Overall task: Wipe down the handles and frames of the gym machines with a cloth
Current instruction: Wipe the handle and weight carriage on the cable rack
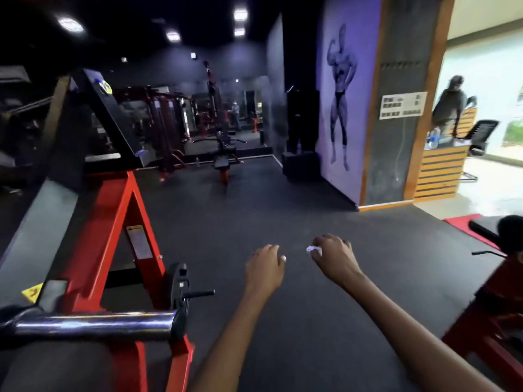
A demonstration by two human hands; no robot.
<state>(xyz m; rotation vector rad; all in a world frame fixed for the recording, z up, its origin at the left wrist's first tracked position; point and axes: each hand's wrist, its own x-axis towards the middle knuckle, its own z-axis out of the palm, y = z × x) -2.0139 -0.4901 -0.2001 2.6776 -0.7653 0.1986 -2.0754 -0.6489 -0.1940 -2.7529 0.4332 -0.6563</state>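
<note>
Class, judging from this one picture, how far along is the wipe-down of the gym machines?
Done: nothing shows as wiped; no streaks or wet marks are visible. In hand: the right hand pinches a small white cloth; the left hand hangs loosely curled, holding nothing, both over the floor. Left: the red steel machine frame and its chrome bar are untouched.

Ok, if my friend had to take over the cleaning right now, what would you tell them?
Left hand: loosely curled, holds nothing, over the dark floor.
Right hand: fingers curled round a small white cloth, mostly hidden in the fist.
Nearest: red machine frame with its chrome bar on the left; another red frame on the right.
Done: cannot tell; neither hand touches a machine.
Left: probably wipe these frames and handles.
</note>
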